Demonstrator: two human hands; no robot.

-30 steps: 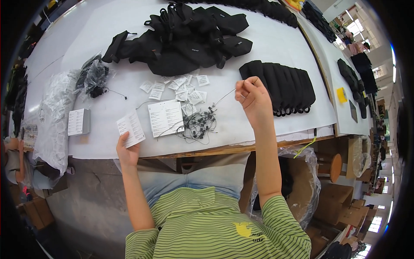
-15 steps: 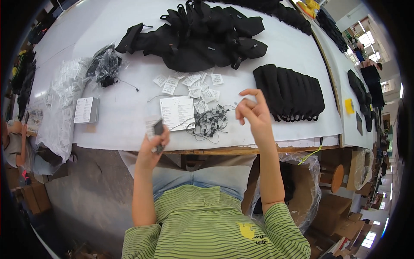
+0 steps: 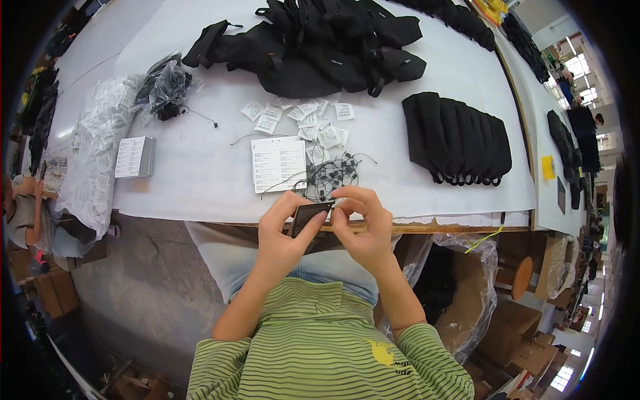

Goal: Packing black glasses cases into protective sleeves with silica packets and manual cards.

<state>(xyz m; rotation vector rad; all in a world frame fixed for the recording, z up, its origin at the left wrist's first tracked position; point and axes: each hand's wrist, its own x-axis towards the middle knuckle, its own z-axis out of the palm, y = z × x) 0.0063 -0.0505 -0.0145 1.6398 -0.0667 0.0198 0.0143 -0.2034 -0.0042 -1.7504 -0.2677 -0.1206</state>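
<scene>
My left hand (image 3: 279, 232) pinches a dark hang tag (image 3: 308, 215) between thumb and fingers at the table's near edge. Against the tag's right-hand corner, my right hand (image 3: 367, 230) is closed in a pinch on a thin tag string; the fingertips mostly hide it. Just beyond both hands lies a tangle of black tag strings (image 3: 333, 175) with small black ends. The tangle overlaps a stack of white printed cards (image 3: 277, 163) on its left. Several small white printed packets (image 3: 310, 120) are scattered behind the cards.
A heap of black fabric bags (image 3: 313, 63) lies at the far side, and a row of black bags (image 3: 457, 140) at right. To the left are a second card stack (image 3: 133, 157), bagged black strings (image 3: 167, 90) and a plastic bag of white packets (image 3: 97, 153). A cardboard box (image 3: 460, 313) stands below.
My hands have come together at the table edge, the left moving right with the tag and the right moving down and left. The tag now meets the right fingertips.
</scene>
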